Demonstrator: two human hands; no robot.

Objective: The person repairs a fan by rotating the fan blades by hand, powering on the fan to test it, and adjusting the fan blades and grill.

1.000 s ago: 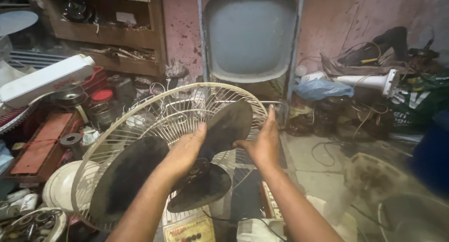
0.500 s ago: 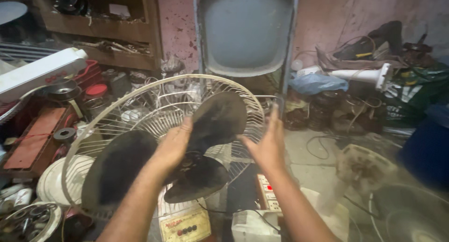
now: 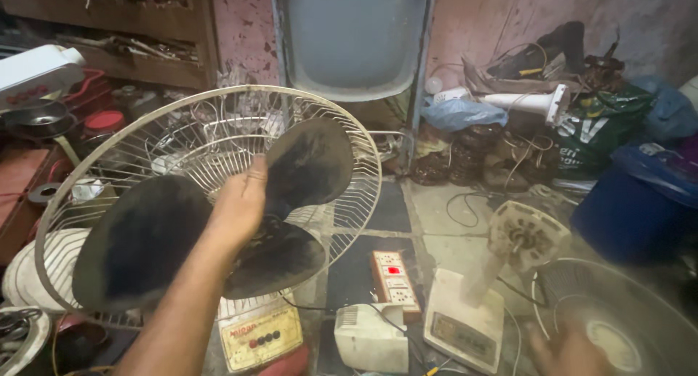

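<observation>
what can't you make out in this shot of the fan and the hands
Head view only:
- Fan hub: covered by the left hand resting over the dark blades.
- Right hand: blurred and cut by the bottom edge, so its grip near the round grille is unclear.
- Fan base: its lower part runs behind the arm and off the frame.

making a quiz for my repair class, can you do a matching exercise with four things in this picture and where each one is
Things
1. left hand
2. right hand
3. folding chair
4. power strip

Places
A. on the floor between the dirty fan and the white fan stand
B. at the hub of the dark fan blades, in front of the wire guard
C. upright against the wall behind the fan
D. bottom right corner, blurred, by a round grille

Pairs: 1-B, 2-D, 3-C, 4-A
</observation>
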